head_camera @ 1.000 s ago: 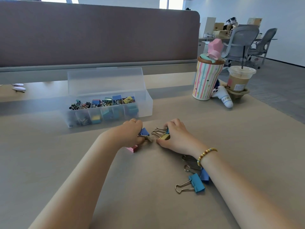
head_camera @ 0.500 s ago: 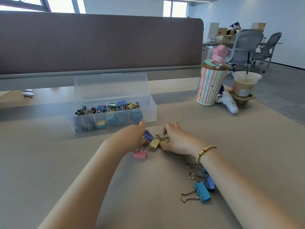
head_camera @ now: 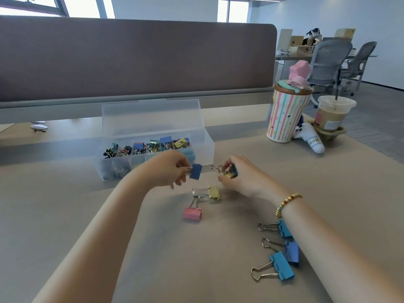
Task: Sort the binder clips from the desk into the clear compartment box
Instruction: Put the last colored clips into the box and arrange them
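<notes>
Under the right hand point(head_camera: 238, 176), clips point(head_camera: 227, 172) half-hidden

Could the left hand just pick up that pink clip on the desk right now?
Probably not at once: the left hand already pinches a dark blue clip by its wire handle. The pink clip lies uncovered just below it, so the path looks free once that grip empties.

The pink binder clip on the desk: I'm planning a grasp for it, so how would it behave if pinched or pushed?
The pink binder clip probably slides rather than rolls, since its flat body lies on the desk. It looks small, so likely light. Its wire handles may swing if pinched there.
</notes>
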